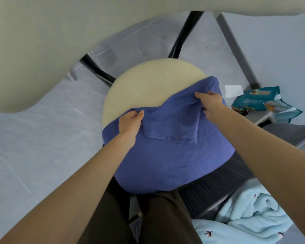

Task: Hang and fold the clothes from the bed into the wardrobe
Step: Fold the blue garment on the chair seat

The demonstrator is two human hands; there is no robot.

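A blue garment [167, 155] lies spread over the near half of a round cream stool seat [148, 80] and hangs over its front edge. My left hand [130, 122] pinches the garment's upper left edge. My right hand [209, 103] grips a raised fold at the upper right. A rectangular folded flap lies between the two hands. The wardrobe is not in view.
A light blue patterned blanket [250, 213] lies on the bed at lower right. Teal printed packets [259, 101] and a white card [233, 90] sit on a small surface at right. Black stool legs [185, 32] stand on the grey tiled floor [33, 138]. My dark trousers [148, 217] are below.
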